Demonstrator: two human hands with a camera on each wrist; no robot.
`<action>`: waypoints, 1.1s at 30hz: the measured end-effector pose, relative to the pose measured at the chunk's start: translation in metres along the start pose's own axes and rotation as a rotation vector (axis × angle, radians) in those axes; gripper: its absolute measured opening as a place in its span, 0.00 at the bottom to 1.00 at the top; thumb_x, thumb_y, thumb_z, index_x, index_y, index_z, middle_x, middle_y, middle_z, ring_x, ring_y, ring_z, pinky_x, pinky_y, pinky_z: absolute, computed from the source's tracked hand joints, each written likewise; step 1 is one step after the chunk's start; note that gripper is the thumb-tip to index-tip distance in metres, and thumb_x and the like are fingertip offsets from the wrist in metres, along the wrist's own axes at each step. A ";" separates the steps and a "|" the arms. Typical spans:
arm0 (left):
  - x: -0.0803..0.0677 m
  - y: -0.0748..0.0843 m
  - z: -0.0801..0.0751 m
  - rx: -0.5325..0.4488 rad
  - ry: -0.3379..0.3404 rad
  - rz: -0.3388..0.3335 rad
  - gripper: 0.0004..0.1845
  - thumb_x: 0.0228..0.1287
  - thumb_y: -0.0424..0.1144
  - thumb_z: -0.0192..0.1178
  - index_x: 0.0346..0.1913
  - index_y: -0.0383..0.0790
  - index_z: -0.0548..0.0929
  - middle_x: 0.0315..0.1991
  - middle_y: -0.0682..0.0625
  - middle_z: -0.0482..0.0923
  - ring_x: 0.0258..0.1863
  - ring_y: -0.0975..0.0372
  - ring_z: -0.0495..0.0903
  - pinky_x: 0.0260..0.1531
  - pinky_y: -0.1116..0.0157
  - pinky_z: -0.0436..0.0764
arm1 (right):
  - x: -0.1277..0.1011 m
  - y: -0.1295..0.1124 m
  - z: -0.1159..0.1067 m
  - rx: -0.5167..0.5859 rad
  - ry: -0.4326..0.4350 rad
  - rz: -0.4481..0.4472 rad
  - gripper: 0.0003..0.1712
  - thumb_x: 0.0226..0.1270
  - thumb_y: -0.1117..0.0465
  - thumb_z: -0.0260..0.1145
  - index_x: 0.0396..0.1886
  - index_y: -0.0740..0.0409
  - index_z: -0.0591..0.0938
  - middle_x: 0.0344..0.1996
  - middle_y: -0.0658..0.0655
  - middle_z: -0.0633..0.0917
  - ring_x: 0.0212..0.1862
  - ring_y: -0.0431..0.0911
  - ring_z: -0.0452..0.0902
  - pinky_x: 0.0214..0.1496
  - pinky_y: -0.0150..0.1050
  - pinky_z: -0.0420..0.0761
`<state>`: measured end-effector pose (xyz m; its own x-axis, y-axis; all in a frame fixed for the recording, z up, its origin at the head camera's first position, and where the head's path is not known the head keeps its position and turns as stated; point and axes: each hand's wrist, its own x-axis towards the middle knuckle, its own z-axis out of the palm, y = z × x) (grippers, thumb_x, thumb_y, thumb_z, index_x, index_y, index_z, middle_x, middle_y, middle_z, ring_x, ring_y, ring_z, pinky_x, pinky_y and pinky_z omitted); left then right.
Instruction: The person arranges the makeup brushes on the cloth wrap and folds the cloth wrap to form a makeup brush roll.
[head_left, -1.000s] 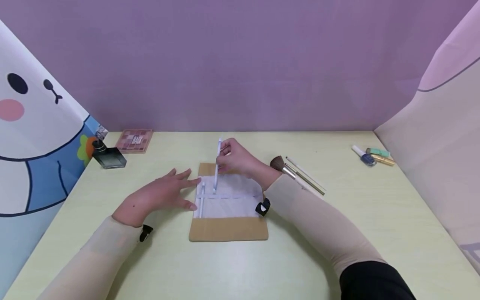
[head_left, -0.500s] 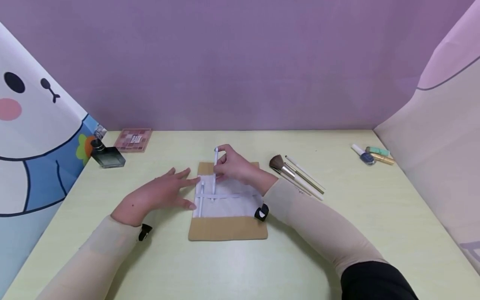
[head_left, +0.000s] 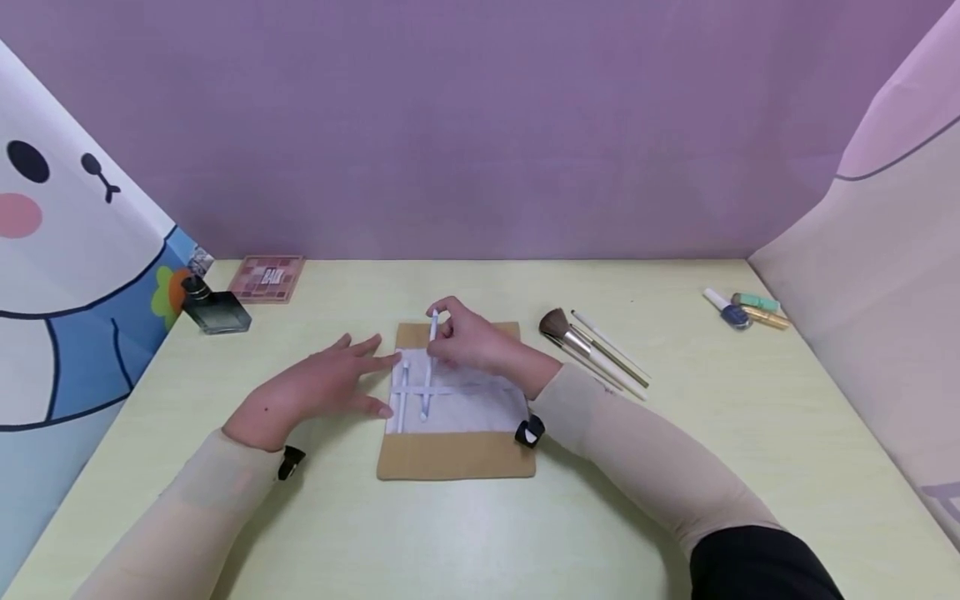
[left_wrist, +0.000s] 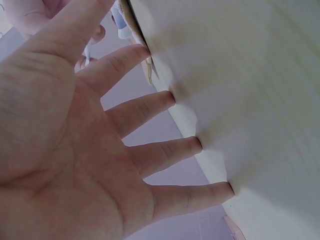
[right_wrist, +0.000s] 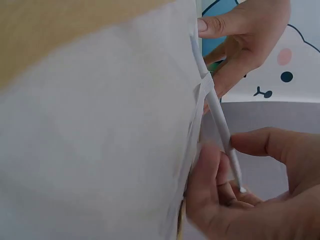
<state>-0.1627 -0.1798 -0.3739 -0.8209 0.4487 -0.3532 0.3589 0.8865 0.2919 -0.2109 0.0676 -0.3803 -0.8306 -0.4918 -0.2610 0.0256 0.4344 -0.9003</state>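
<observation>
The right hand (head_left: 471,340) pinches a slim white stick (head_left: 429,371) between thumb and fingers, near its far end; the stick lies over the white panel (head_left: 472,413) of a brown board (head_left: 456,457), toward the panel's left side, and passes beneath a narrow white band (head_left: 457,390) that crosses the panel from side to side; its long axis runs from far to near, almost square to the band, the near end pointing toward the person and a touch to the left, the far end standing out past the fingertips; in the right wrist view it slants, the held end lifted away from the panel while the part beyond the band lies close to it; a second white stick (head_left: 402,410) sits under the same band to the left, its axis roughly parallel; the left hand (head_left: 326,385) grips nothing, its fingers spread, with thumb and index finger at the board's left edge and other fingertips on the table (head_left: 450,542); to the right, well apart from the held stick, several brushes (head_left: 555,323) lie slantwise, near ends angled rightward.
</observation>
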 end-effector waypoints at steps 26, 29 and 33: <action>-0.001 -0.001 -0.003 0.005 0.003 0.009 0.48 0.61 0.64 0.73 0.82 0.53 0.69 0.86 0.33 0.53 0.81 0.21 0.49 0.70 0.24 0.67 | -0.020 -0.003 0.007 -0.511 -0.116 -0.055 0.25 0.80 0.63 0.60 0.73 0.57 0.80 0.49 0.57 0.89 0.27 0.38 0.75 0.30 0.30 0.75; 0.000 0.000 -0.003 0.005 0.004 0.010 0.49 0.61 0.64 0.74 0.82 0.53 0.69 0.86 0.32 0.53 0.80 0.21 0.49 0.70 0.23 0.67 | -0.021 -0.002 0.006 -0.526 -0.137 -0.050 0.26 0.81 0.63 0.57 0.75 0.55 0.79 0.50 0.58 0.88 0.23 0.38 0.73 0.26 0.30 0.74; 0.000 0.002 -0.002 0.002 -0.002 0.004 0.49 0.60 0.65 0.74 0.82 0.53 0.69 0.86 0.32 0.54 0.81 0.21 0.49 0.70 0.24 0.67 | -0.024 -0.002 0.000 -0.539 -0.126 -0.015 0.28 0.82 0.61 0.56 0.78 0.51 0.75 0.50 0.57 0.87 0.27 0.39 0.77 0.29 0.32 0.77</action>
<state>-0.1629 -0.1783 -0.3710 -0.8187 0.4525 -0.3536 0.3630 0.8849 0.2918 -0.1904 0.0786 -0.3722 -0.7549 -0.5730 -0.3190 -0.3016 0.7353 -0.6069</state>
